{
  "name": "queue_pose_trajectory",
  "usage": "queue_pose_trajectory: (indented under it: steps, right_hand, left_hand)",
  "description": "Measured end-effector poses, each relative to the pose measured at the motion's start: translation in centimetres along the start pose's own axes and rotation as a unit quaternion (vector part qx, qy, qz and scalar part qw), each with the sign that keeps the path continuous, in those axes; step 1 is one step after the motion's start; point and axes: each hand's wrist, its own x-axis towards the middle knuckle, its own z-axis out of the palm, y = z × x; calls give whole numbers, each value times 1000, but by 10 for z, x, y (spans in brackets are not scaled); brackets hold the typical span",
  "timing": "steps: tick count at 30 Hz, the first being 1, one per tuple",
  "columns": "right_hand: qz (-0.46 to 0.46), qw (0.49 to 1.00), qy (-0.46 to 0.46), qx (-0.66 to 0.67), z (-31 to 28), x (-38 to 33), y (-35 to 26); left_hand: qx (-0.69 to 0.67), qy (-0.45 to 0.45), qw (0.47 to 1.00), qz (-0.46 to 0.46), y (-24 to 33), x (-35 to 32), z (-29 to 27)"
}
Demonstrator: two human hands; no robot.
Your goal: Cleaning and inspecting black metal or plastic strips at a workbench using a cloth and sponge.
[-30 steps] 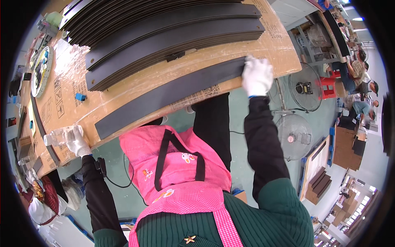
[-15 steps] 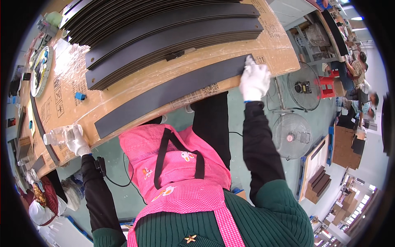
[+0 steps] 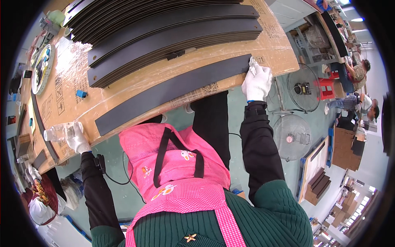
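While the white-gloved fingers of the left hand (image 3: 78,140) were bent around a clear plastic bottle (image 3: 56,133), those of the right hand (image 3: 257,82) were drawn together at the far right end of a long dark strip (image 3: 177,85). Whether they pinched the strip, pressed on it or held some small pale item against it could not be told. The bottle was see-through, its ridged end pointing left; whether it stood upright or lay over, and whether any liquid was in it, did not show.

The strip lay flat along the near edge of the table, its right tip at the right fingertips and its left end just beside the left hand, apart from it. Beyond it rose stacks of similar dark strips (image 3: 177,43), those in front showing a small hole near the left end. A small blue block (image 3: 81,94) sat to their left, and farther left was a round thing with a pale rim (image 3: 51,61).

Printed brown cardboard (image 3: 277,51), glossy in places, covered the tabletop. Below the table edge stretched a green floor (image 3: 238,113). Two round-caged fans (image 3: 291,138) stood at the right, near a red stool (image 3: 327,87), and past them other people worked at benches.
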Motion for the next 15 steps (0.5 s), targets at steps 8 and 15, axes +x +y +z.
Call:
queue_pose_trajectory:
  steps: [8,15]
  right_hand:
    - [12,1000,7,-7,-21,38,26]
    - [-320,946,22,-44,-20,-89,-117]
  left_hand:
    - [-64,-16,997,28,-8,3,-9]
    - [-59,-1,997,50,13,-15,2]
